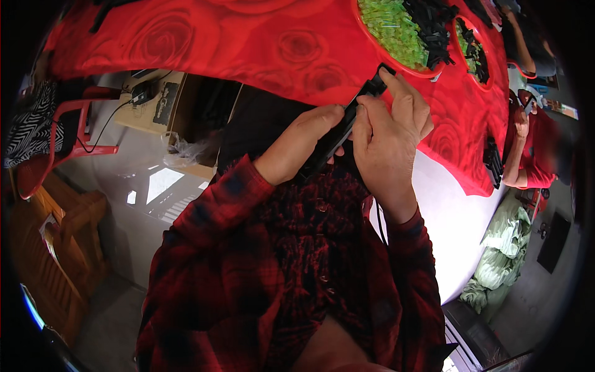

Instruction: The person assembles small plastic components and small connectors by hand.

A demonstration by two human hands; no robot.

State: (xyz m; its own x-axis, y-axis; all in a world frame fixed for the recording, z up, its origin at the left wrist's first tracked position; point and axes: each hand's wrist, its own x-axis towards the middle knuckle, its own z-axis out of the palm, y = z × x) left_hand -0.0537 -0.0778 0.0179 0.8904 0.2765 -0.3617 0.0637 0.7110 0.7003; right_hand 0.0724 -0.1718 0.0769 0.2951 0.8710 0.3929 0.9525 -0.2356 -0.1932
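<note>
Clasping a black strip (370,87) near 1 o'clock, left hand (300,141) and right hand (395,127) both closed around it. Seemingly mid-work, not yet set down. Cannot tell finished from unfinished among black pieces (432,31) in the red tub (416,72), farther toward 1 o'clock.

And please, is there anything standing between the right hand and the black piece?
Nothing visible: the right hand touches the black piece at its upper end. The left hand holds it lower down.
</note>
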